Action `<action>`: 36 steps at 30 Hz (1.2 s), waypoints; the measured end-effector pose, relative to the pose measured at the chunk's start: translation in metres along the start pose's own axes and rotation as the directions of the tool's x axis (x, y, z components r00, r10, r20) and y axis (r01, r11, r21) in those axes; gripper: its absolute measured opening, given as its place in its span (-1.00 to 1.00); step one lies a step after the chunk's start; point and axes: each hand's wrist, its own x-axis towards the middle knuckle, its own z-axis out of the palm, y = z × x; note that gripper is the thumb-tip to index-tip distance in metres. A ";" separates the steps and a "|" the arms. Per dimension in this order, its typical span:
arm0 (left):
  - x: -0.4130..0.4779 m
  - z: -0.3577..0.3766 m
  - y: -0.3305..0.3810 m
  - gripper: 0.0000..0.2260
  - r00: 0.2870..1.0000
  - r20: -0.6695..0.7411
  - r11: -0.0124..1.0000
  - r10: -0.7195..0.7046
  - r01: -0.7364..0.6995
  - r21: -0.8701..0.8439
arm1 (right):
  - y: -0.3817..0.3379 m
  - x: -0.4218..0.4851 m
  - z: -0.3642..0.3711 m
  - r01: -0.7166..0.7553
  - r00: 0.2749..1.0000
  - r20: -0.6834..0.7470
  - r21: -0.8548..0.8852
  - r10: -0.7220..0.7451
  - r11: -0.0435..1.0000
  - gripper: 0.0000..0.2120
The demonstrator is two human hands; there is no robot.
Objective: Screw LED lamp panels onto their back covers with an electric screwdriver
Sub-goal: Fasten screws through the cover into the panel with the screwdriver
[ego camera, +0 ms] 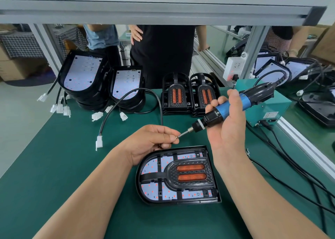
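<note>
A black lamp assembly (178, 175) lies flat on the green mat, its white LED board under a black frame with two orange lenses. Above its far edge my left hand (154, 141) pinches a small screw (177, 137) between thumb and fingers. My right hand (226, 128) grips the blue and black electric screwdriver (233, 107), held slanting down to the left. The bit tip (182, 134) touches the screw. A black cable with a white connector (99, 142) loops from the lamp across the mat.
Stacks of back covers with LED boards (101, 83) stand at the far left, two stacks of black lens frames (190, 95) at the far centre. A teal power box (268, 110) and black cables (290, 166) lie to the right. People stand beyond the bench.
</note>
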 end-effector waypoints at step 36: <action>0.008 -0.005 -0.004 -0.84 0.987 -0.144 0.995 0.076 -0.084 -0.051 | -0.006 -0.016 -0.004 -0.029 0.995 0.091 -0.114 0.039 0.993 -0.66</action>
